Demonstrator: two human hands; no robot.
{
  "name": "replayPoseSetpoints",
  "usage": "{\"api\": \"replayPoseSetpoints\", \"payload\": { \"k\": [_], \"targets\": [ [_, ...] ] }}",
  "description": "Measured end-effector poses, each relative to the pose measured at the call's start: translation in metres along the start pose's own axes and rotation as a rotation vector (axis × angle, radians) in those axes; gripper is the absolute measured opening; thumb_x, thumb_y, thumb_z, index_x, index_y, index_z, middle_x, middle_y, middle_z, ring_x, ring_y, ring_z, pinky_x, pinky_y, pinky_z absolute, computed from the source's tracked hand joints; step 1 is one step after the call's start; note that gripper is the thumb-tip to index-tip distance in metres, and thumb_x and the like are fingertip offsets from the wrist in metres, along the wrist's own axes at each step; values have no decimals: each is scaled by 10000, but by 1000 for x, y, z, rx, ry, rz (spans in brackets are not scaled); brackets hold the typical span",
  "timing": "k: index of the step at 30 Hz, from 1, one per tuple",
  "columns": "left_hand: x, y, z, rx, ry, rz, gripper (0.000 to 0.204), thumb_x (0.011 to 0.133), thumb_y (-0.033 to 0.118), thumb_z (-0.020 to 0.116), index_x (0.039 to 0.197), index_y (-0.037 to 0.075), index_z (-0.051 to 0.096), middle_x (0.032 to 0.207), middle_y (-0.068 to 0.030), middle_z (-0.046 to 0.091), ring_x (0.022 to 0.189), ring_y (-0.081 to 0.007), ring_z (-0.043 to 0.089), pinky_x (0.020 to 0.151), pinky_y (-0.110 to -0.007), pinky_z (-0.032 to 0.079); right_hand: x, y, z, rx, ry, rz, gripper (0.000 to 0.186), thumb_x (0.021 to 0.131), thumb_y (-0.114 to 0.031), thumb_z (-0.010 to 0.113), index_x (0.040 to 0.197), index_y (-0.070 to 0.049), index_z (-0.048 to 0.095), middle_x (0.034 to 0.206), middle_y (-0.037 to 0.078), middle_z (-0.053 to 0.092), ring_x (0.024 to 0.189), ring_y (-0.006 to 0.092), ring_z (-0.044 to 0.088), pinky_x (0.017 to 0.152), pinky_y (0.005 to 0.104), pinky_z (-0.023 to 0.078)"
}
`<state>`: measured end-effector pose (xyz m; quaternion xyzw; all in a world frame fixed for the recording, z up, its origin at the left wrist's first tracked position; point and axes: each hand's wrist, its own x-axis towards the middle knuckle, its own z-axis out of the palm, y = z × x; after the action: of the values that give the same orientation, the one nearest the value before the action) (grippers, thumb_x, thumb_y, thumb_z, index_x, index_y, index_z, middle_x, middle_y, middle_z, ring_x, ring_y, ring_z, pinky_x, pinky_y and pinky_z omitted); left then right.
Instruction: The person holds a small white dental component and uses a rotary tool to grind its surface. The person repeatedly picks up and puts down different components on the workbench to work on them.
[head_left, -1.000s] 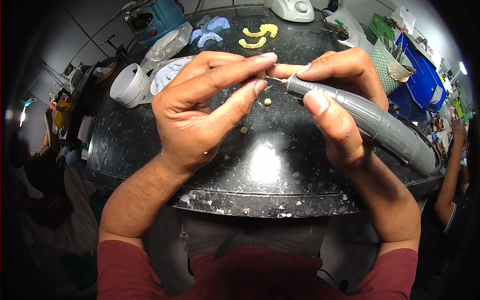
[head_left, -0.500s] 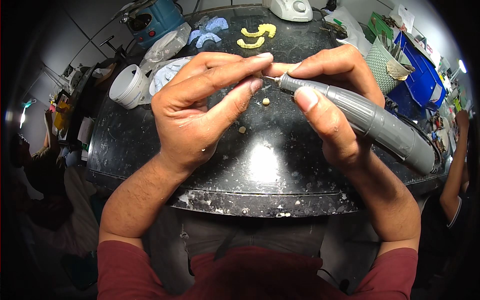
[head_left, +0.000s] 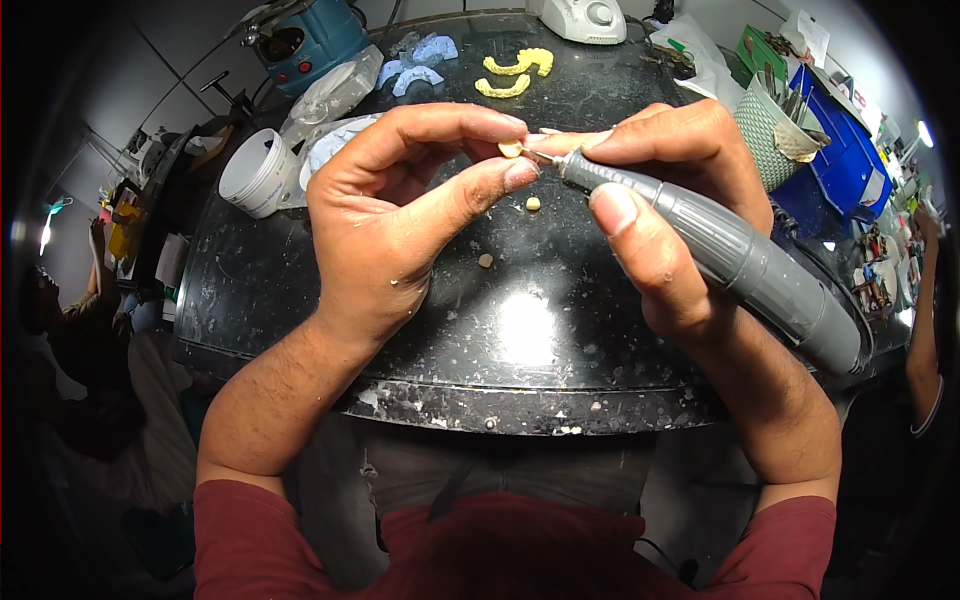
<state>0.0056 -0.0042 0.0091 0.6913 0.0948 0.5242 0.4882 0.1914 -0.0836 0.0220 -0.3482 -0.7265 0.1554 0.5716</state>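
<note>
Between the thumb and index finger of my left hand (head_left: 385,215) is a small cream dental crown (head_left: 511,149). My right hand (head_left: 675,200) is closed around a grey rotary handpiece (head_left: 740,245), which slants down to the right. Its thin metal bur (head_left: 540,156) points left and meets the crown or comes very near it; I cannot tell which. On the black bench below lie two more tooth-coloured pieces, one small crown (head_left: 533,203) under the bur and another crown (head_left: 485,260) closer to me.
Yellow dental arch models (head_left: 503,88) and blue ones (head_left: 417,80) lie at the back of the black bench (head_left: 270,300). A white tub (head_left: 255,175) stands left; a woven basket of tools (head_left: 765,125) and a blue bin (head_left: 835,150) stand right. Another person's arm (head_left: 925,310) shows far right.
My left fingers have shifted and turned, so the crown between them now shows. The handpiece's rear end has dipped slightly. The other person's arm at the far right has moved.
</note>
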Motion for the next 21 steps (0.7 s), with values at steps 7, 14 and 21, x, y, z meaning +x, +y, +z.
{"api": "replayPoseSetpoints", "payload": {
  "k": [7, 14, 21],
  "targets": [
    [-1, 1, 1, -20, 12, -10, 213, 814, -78, 686, 1015, -24, 641, 961, -95, 677, 893, -125, 645, 831, -248, 524, -1, 1, -1, -43, -17, 10, 209, 863, -115, 576, 1038, -19, 514, 1023, 171, 640, 969, 187, 590, 896, 327, 457],
    [-1, 5, 2, -46, 16, -41, 230, 819, -67, 684, 1044, -26, 652, 977, -110, 689, 905, -140, 656, 842, -256, 527, 0, -3, 1, -35, -10, 29, 202, 861, -94, 590, 1039, -29, 520, 1014, 152, 640, 980, 187, 588, 907, 333, 458],
    [-1, 5, 0, -220, 74, -220, 214, 867, 44, 665, 1069, -24, 656, 1023, -109, 684, 944, -157, 647, 901, -294, 506, 0, 4, 1, -42, -11, 5, 195, 864, -84, 584, 1037, -34, 511, 1039, 166, 651, 982, 194, 593, 919, 346, 466]
  ]
}}
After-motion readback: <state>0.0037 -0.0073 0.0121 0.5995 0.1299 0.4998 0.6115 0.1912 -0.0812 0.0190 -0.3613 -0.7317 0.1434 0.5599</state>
